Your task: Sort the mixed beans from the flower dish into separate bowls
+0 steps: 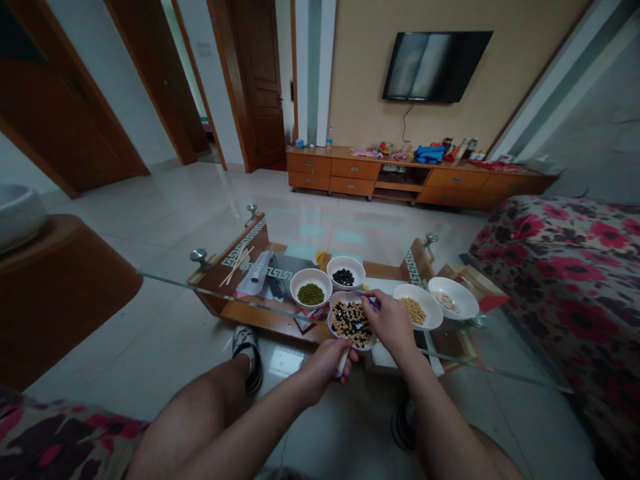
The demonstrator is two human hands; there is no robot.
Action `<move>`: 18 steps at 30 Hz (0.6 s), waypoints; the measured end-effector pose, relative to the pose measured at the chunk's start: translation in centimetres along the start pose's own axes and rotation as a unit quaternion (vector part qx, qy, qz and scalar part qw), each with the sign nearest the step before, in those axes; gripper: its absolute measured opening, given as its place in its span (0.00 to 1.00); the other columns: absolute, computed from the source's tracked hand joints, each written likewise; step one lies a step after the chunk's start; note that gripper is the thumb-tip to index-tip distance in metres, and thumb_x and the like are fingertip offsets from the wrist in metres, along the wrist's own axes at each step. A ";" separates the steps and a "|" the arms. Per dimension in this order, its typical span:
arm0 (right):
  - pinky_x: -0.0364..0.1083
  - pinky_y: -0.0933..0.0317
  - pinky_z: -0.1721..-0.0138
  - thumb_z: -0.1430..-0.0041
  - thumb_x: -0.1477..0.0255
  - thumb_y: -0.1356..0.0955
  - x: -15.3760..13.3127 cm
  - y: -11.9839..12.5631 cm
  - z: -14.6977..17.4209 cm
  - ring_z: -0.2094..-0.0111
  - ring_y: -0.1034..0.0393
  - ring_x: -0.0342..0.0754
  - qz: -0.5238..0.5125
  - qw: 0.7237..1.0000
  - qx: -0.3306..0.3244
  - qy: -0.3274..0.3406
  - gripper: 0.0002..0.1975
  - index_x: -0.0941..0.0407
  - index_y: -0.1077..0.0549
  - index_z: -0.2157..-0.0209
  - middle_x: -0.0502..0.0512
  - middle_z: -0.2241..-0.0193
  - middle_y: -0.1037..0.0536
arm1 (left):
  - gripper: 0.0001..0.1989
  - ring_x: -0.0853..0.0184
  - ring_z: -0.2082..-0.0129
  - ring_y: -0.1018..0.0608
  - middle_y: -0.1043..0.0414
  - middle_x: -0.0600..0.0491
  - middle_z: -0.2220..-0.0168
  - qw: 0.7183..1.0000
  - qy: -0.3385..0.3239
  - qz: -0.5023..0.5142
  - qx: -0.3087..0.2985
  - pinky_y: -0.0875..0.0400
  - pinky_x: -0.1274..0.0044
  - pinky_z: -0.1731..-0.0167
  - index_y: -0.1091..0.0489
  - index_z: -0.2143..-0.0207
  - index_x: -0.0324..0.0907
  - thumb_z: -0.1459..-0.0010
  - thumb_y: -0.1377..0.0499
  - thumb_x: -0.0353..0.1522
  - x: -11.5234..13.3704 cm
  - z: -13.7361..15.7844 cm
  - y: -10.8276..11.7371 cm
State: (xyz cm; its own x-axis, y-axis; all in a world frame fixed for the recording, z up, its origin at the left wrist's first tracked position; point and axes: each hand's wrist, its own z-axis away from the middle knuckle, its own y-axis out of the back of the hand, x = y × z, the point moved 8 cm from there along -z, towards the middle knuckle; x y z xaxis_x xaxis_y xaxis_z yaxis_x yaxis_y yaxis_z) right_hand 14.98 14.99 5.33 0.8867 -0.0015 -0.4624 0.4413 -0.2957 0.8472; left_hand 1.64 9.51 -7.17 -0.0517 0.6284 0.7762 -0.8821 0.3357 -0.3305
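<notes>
A white bowl of mixed beans [351, 323] sits at the near edge of a glass coffee table [200, 283]. My left hand [327, 363] grips its near rim from below. My right hand [389, 321] is over the bowl's right side, pinching a thin utensil [367, 297] whose tip points into the beans. Around it stand a bowl of green beans [311, 288], a bowl of black beans [345, 271], a bowl of yellow beans [417, 306] and a bowl of pale beans [453, 297].
Chopsticks [237, 265] and papers [257, 273] lie on the shelf under the glass. A floral sofa [565, 273] stands to the right. A wooden side table [55, 280] is on the left. A TV cabinet [420, 177] lines the far wall. My knees are below the table edge.
</notes>
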 end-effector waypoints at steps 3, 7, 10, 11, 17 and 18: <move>0.43 0.41 0.67 0.39 0.63 0.38 0.3 -0.1 0.9 0.70 0.26 0.48 -0.008 0.999 -0.033 0.010 0.14 0.53 0.23 0.64 0.54 0.71 0.20 | 0.18 0.73 0.86 0.39 0.39 0.58 0.86 1.000 -0.007 0.013 -0.013 0.44 0.79 0.83 0.30 0.74 0.39 0.45 0.49 0.44 0.0 0.1 -0.1; 0.43 0.40 0.67 0.39 0.62 0.38 1.1 -0.6 2.1 0.69 0.26 0.48 -0.009 0.998 -0.070 0.004 0.14 0.53 0.23 0.62 0.54 0.70 0.20 | 0.19 0.72 0.87 0.38 0.39 0.57 0.88 0.999 -0.025 0.028 -0.014 0.44 0.79 0.82 0.30 0.74 0.39 0.47 0.49 0.44 0.2 0.3 -0.1; 0.43 0.41 0.70 0.40 0.61 0.38 1.6 -0.8 2.7 0.70 0.26 0.48 0.011 0.997 -0.071 -0.012 0.15 0.53 0.23 0.62 0.54 0.72 0.20 | 0.21 0.70 0.86 0.35 0.35 0.53 0.87 0.999 -0.010 0.021 -0.024 0.43 0.78 0.81 0.29 0.73 0.38 0.48 0.49 0.46 0.2 0.7 -0.4; 0.43 0.42 0.70 0.40 0.61 0.38 1.7 -0.9 2.8 0.70 0.26 0.48 0.015 0.997 -0.071 -0.018 0.15 0.52 0.23 0.61 0.54 0.72 0.20 | 0.21 0.69 0.86 0.34 0.33 0.53 0.87 1.000 -0.010 0.016 -0.024 0.43 0.78 0.81 0.29 0.73 0.38 0.48 0.49 0.46 0.3 0.8 -0.4; 0.43 0.40 0.68 0.40 0.60 0.38 2.3 -0.9 3.3 0.70 0.26 0.49 0.003 0.996 -0.078 -0.032 0.15 0.52 0.24 0.61 0.53 0.70 0.20 | 0.22 0.71 0.88 0.37 0.38 0.56 0.90 0.999 -0.039 -0.019 -0.023 0.47 0.78 0.81 0.29 0.72 0.38 0.47 0.50 0.47 1.0 1.4 -0.6; 0.43 0.40 0.69 0.40 0.60 0.38 2.4 -0.8 3.4 0.70 0.26 0.49 0.000 0.997 -0.077 -0.031 0.15 0.52 0.24 0.61 0.54 0.71 0.20 | 0.22 0.72 0.88 0.38 0.40 0.57 0.90 0.999 -0.043 -0.020 -0.021 0.47 0.78 0.81 0.30 0.72 0.38 0.47 0.50 0.48 1.1 1.5 -0.6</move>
State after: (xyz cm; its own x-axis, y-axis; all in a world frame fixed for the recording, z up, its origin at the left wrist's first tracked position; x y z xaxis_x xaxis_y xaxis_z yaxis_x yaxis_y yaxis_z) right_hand 16.33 11.97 2.63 0.8782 -0.0624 -0.4741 0.4621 -0.1448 0.8749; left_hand 1.40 8.96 -5.38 -0.0588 0.5513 0.8322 -0.8638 0.3898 -0.3192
